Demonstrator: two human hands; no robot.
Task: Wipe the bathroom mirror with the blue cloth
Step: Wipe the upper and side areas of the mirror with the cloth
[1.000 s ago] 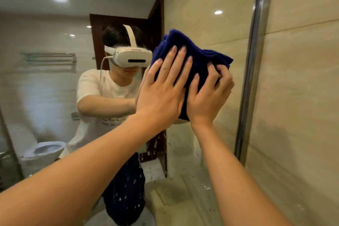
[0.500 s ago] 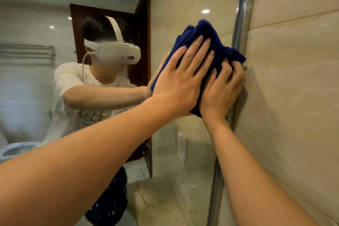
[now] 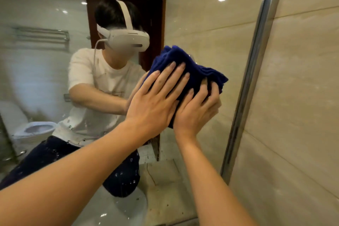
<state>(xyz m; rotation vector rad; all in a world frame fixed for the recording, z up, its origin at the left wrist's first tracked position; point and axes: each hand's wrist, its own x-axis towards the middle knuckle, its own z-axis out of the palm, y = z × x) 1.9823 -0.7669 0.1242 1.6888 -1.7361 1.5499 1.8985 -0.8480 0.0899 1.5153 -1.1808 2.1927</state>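
The mirror fills the wall up to its metal edge strip, beside beige tiles. A bunched, dark blue cloth lies against the glass, near that strip. The left hand presses it with straight, spread fingers, while the right hand grips its lower edge with curled fingers.

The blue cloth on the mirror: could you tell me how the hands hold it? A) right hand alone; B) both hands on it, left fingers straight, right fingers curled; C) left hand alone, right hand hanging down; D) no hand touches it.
B: the left hand presses the blue cloth with straight fingers, while the right hand grips its edge with curled fingers against the mirror.
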